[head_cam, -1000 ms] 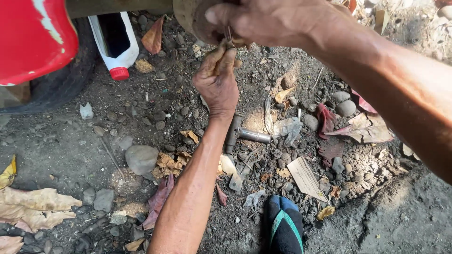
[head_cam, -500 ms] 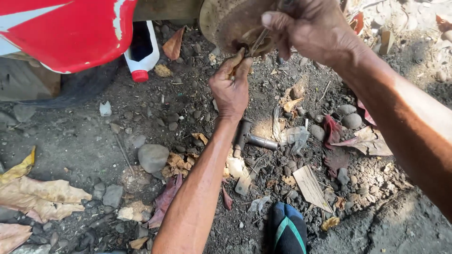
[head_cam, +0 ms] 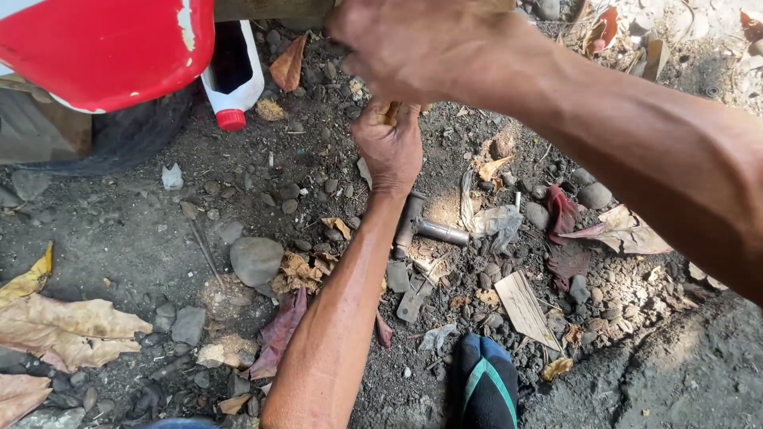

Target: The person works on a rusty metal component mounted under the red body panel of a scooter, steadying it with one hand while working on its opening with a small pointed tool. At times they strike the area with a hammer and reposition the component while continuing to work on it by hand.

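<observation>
1. Sandal (head_cam: 486,385), dark with green and blue stripes, lies nearest to us at the lower edge, on dark gravelly ground (head_cam: 143,206).
2. Beyond it we see a flat pale scrap (head_cam: 524,306) and a short grey metal tool (head_cam: 425,226) lying among stones, close beside the left forearm.
3. To the left we note a rounded grey stone (head_cam: 256,260), and dry leaves (head_cam: 63,322) well apart from it at the frame's left edge.
4. The left hand (head_cam: 389,143) reaches away from us, fingers curled shut around a small yellowish-brown piece (head_cam: 391,111) that shows between the fingertips; we cannot tell what the piece is.
5. The right hand (head_cam: 421,48) sits just above the left hand, touching or almost touching it; its fingers are bent downward toward the same small piece, but whether they grip it we cannot tell.
6. Farthest from us, at the upper left, we see a red curved panel (head_cam: 103,48) and, just beside it, a white bottle (head_cam: 234,75) with a red cap lying on the ground.
</observation>
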